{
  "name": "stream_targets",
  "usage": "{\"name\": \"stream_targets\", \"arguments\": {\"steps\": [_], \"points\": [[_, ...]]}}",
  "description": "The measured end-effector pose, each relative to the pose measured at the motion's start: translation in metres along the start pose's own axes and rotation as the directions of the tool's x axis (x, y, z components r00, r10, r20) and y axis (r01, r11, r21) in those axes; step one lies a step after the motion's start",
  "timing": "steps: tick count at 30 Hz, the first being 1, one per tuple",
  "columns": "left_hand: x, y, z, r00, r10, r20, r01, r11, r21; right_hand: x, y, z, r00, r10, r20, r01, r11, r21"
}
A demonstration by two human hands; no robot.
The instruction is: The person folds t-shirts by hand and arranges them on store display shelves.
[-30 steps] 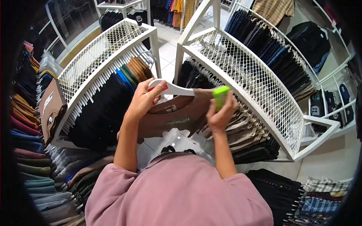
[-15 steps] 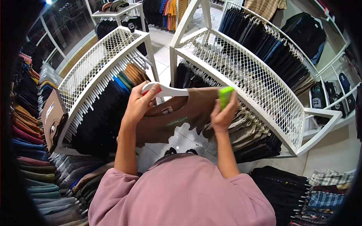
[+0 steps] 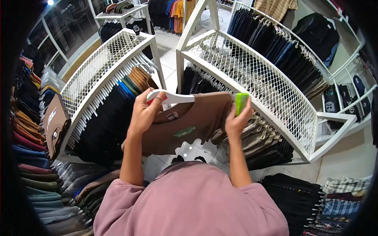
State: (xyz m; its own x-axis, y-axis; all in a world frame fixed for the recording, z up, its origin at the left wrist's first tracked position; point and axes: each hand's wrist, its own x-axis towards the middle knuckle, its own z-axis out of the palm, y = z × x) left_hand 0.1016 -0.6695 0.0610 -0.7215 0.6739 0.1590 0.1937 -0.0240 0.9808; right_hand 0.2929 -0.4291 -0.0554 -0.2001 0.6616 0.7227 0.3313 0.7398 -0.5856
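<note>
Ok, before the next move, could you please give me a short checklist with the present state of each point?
1. Left hand grips the white hanger: ok.
2. Brown shirt hangs on the hanger: ok.
3. Green print on the shirt is in view: ok.
4. Right hand holds the green object: ok.
5. Both hands on the hanger: not ok, only the left.
6. Green object is apart from the white rack: cannot tell.

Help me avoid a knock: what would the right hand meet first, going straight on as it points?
Probably the rack's white rail, just past the green object in the right hand; depth is unclear.
</note>
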Motion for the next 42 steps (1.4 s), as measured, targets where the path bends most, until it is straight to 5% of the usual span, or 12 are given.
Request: {"name": "stream_targets", "arguments": {"steps": [3,10,15,17,21,22,23,24,27,33,38,42], "points": [[-0.006,0.001,-0.002,0.998,-0.002,-0.064,0.002,1.0,-0.003,0.002,0.012,-0.019,0.997,0.06,-0.056,-0.06,0.998,-0.009],[-0.004,-0.001,0.009,0.995,0.096,0.022,-0.097,0.995,0.032,-0.009,-0.059,-0.011,0.893,-0.408,0.188,0.379,0.909,0.174],[-0.004,-0.005,-0.008,0.998,0.011,-0.056,-0.015,0.998,-0.067,0.005,-0.016,0.001,0.995,0.007,-0.104,0.004,0.994,0.105],[-0.005,-0.003,-0.009,0.996,-0.042,-0.084,0.033,0.995,-0.097,0.008,-0.018,-0.003,0.976,-0.165,-0.144,0.171,0.985,0.029],[0.001,0.007,-0.006,0.996,-0.071,-0.053,0.066,0.994,-0.093,-0.018,-0.047,0.03,0.921,-0.389,0.034,0.371,0.898,0.237],[0.004,0.009,-0.006,0.995,-0.087,-0.055,0.079,0.988,-0.132,-0.037,-0.055,0.036,0.907,-0.274,0.319,0.234,0.959,0.159],[0.007,0.009,-0.005,0.993,-0.102,-0.057,0.091,0.981,-0.171,-0.063,-0.047,0.056,0.83,-0.396,0.393,0.329,0.917,0.227],[0.009,0.01,-0.004,0.99,-0.115,-0.077,0.097,0.973,-0.212,-0.081,-0.037,0.072,0.587,-0.577,0.568,0.508,0.809,0.297],[0.01,0.005,-0.012,0.997,-0.023,-0.071,0.013,0.992,-0.127,-0.09,-0.054,0.052,0.509,-0.574,0.641,0.351,0.819,0.454],[-0.01,0.008,-0.014,0.996,0.091,0.006,-0.091,0.978,0.186,-0.005,-0.079,0.018,0.926,-0.375,0.031,0.343,0.876,0.34],[-0.023,-0.004,-0.024,0.918,0.393,0.049,-0.38,0.839,0.388,0.021,-0.006,0.039,0.952,0.172,0.254,-0.174,0.985,-0.016],[-0.038,-0.001,-0.031,0.867,0.441,0.232,-0.474,0.589,0.654,0.029,-0.032,0.015,0.991,0.008,0.133,-0.035,0.978,0.203]]}}
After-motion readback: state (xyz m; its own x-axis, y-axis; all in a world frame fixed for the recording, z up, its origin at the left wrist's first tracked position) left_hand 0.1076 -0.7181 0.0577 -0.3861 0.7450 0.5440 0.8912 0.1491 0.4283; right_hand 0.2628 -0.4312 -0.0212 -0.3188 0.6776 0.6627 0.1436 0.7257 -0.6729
